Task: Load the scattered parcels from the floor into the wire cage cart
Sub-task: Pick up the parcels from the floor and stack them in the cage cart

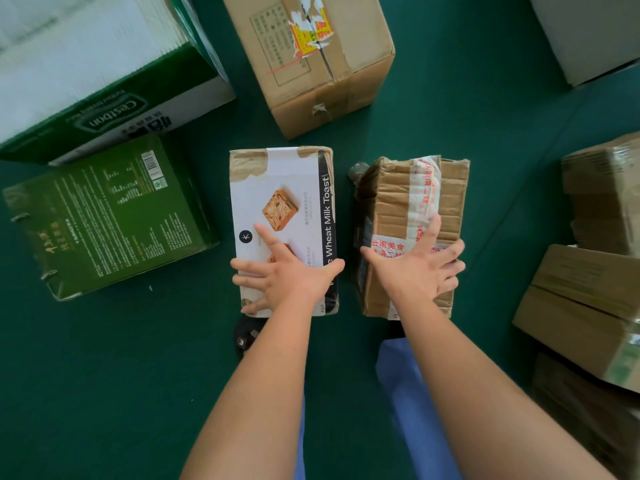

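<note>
Two parcels lie side by side on the green floor right in front of me. My left hand rests flat, fingers spread, on the near end of the white toast box. My right hand lies with spread fingers on the near end of the crumpled brown carton bound with white printed tape. Neither hand curls round an edge. The wire cage cart is out of sight.
A flat dark green box lies to the left, with a large green-and-white carton behind it. A tall brown carton stands at the top centre. Stacked brown cartons line the right edge. My feet are below the parcels.
</note>
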### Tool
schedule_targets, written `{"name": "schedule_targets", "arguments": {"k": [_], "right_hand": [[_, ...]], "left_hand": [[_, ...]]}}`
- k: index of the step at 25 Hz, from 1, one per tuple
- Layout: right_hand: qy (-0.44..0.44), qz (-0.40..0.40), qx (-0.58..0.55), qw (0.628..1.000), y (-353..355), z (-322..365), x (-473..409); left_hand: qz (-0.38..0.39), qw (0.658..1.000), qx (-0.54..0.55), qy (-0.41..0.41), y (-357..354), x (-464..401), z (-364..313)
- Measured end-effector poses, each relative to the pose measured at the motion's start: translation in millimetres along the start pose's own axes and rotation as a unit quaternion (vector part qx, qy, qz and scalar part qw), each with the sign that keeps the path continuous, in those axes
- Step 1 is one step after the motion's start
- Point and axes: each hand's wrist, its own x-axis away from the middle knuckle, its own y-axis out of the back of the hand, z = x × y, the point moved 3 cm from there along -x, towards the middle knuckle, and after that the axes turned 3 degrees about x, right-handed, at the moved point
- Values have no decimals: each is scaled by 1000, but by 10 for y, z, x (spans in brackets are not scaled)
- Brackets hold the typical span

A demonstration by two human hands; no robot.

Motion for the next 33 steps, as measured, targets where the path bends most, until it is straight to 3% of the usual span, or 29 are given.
{"name": "schedule_targets", "arguments": {"k": [4,8,12,17,24,29,33], "right_hand": [[55,-11,9,998,52,89,357],[51,30,28,998,384,161,979],[97,89,82,988,916,281,1764],[216,98,167,957,1731,396,2847],[415,88,276,862,2157,326,4528],[534,86,362,759,1816,-196,5899],[618,78,424,657,1288,-1118,7014]], "left_hand": [[-7,1000,-5,-12,198,32,116],[5,1000,-19,-3,770,330,308],[-7,999,-4,33,1441,1041,657],[-35,992,87,86,2166,2174,1327],[-83,934,278,207,2479,3766,2770],[-112,855,409,297,2247,4852,4122],[-142,782,473,380,1613,5803,5211]]}}
